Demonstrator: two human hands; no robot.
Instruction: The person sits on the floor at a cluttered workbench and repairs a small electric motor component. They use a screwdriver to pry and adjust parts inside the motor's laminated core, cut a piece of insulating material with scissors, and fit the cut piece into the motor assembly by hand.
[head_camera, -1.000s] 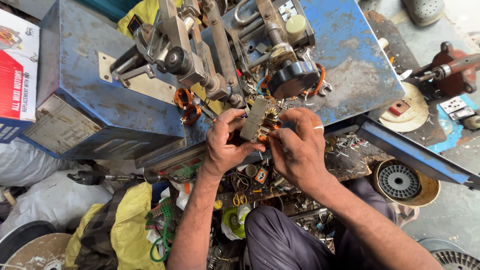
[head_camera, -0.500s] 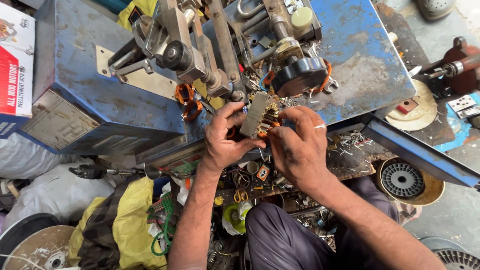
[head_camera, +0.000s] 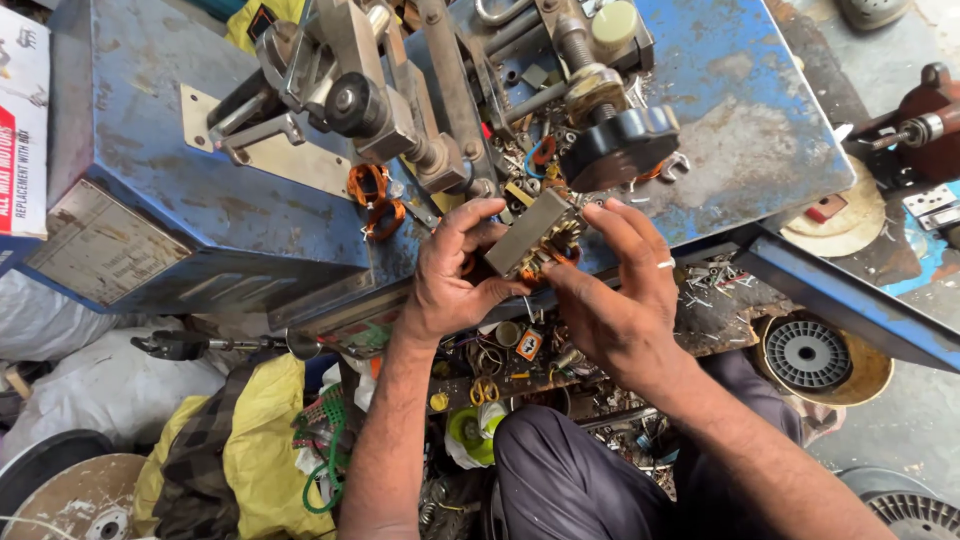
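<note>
I am gripping a grey metal motor stator wound with copper wire (head_camera: 535, 238) between my left hand (head_camera: 455, 275) and right hand (head_camera: 620, 290), fingers pinching it.

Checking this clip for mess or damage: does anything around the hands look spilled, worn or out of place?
Yes. Small metal bits lie scattered on the ledge right of the right hand. The blue machine top shows worn, rubbed paint. Both hands, left hand included, grip a small wound stator; it shows no obvious damage.
</note>
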